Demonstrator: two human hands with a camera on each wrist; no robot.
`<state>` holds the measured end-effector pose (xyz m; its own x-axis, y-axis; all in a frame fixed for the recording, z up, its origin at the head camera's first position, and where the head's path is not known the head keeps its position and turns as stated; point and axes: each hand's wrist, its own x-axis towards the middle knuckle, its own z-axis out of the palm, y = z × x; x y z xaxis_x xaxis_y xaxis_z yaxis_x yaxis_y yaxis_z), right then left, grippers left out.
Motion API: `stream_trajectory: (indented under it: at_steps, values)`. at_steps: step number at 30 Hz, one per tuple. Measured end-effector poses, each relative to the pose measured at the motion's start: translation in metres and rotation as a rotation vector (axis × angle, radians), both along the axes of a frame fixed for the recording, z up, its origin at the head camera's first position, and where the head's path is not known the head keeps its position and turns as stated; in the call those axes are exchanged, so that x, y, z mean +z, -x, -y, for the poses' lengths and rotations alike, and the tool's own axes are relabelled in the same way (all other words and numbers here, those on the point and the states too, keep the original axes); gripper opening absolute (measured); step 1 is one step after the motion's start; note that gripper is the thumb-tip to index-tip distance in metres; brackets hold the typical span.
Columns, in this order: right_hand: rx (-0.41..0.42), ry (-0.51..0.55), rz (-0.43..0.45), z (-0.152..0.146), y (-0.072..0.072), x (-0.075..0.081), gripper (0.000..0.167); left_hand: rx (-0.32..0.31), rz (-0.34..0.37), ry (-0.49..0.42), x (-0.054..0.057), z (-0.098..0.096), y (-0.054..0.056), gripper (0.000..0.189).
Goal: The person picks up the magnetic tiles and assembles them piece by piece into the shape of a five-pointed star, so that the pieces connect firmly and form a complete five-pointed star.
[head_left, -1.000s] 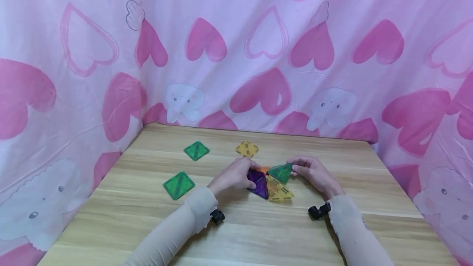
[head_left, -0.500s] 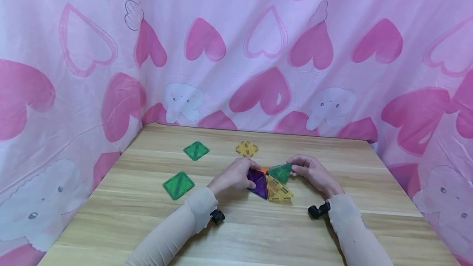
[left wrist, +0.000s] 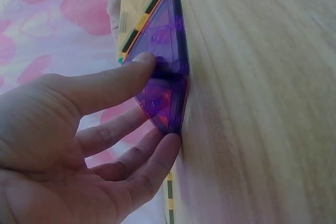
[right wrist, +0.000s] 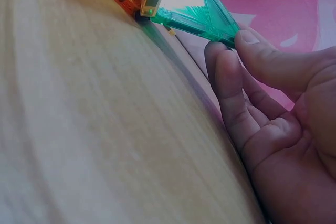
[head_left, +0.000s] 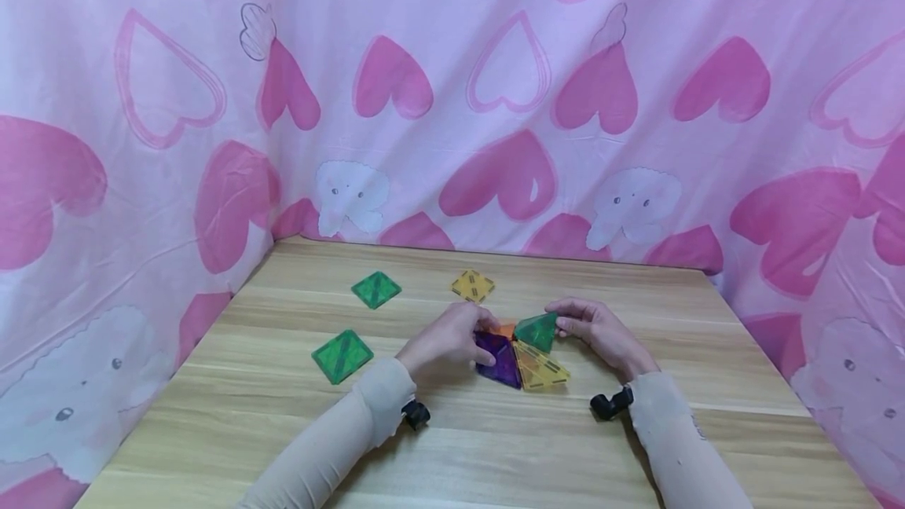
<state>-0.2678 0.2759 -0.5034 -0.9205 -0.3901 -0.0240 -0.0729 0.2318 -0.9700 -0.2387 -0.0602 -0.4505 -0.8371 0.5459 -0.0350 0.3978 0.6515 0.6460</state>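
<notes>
My left hand (head_left: 450,340) holds purple triangular magnetic tiles (head_left: 500,362), its thumb across their face in the left wrist view and the other fingers behind. My right hand (head_left: 601,331) pinches the outer corner of a green triangular magnetic tile (head_left: 537,332) between thumb and fingers. In the right wrist view that green tile (right wrist: 194,9) slants up off the wooden table. Between the hands, a yellow triangular tile (head_left: 539,369) leans beside the purple ones, and an orange tile (head_left: 505,330) shows behind them. These tiles meet around a common corner; the left fingers partly hide the cluster.
Two green diamond-shaped pieces (head_left: 342,356) lie flat on the wooden table (head_left: 495,454) to the left, one behind the other. Farther back lies a yellow diamond-shaped piece (head_left: 473,286). A pink heart-patterned curtain (head_left: 495,100) hangs along the back and sides.
The purple and yellow tiles have shifted slightly nearer and to the right. The green tile has turned a little in the right hand's pinch. Both hands stay almost in place.
</notes>
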Motion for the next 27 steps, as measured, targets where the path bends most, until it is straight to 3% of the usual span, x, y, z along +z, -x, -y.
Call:
stream_trajectory:
  at_steps: [5,9,14,18,21,27]
  values:
    - [0.0,0.003,0.006,0.0,0.0,0.0,0.041,0.0,0.05,-0.043,0.003,0.003,0.001,0.048]
    - [0.001,-0.006,0.001,-0.001,0.0,-0.001,0.041,0.078,0.085,-0.097,0.008,0.008,0.005,0.044]
    - [0.007,-0.006,-0.005,-0.002,0.001,-0.002,0.042,0.231,-0.038,-0.123,0.009,0.014,0.02,0.045]
    - [0.015,-0.012,-0.009,-0.003,0.001,-0.002,0.039,0.328,-0.102,-0.113,0.002,0.016,0.034,0.051]
    - [0.024,-0.015,0.0,-0.003,0.001,-0.002,0.04,0.395,-0.121,-0.08,-0.012,0.014,0.047,0.061]
    - [-0.011,0.044,-0.027,-0.002,0.005,-0.001,0.052,0.51,-0.054,-0.063,-0.022,0.007,0.06,0.066]
